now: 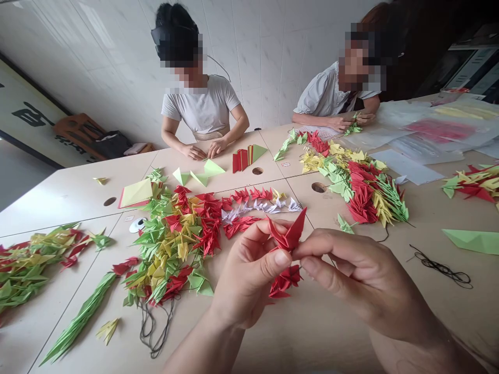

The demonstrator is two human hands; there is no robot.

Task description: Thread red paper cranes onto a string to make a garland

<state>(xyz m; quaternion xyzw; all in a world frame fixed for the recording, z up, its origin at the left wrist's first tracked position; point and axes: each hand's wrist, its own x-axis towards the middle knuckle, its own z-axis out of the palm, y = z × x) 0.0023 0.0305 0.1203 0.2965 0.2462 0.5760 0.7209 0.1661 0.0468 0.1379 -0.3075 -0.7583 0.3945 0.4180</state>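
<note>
My left hand [249, 272] and my right hand [351, 272] meet above the table, both pinching a red folded paper crane [289, 234]. Fingers of each hand are closed on it, the left from below, the right from the side. A short string of red cranes [284, 280] hangs beneath, between my hands. Just beyond them on the table lie rows of red and white cranes [257, 205].
Piles of green, yellow and red strung cranes [175, 244] cover the beige table [312, 332], with more cranes [362, 192] at right and left. Black thread [444, 267] lies at right, and a black cord [154, 327] in front. Two people sit opposite, folding paper.
</note>
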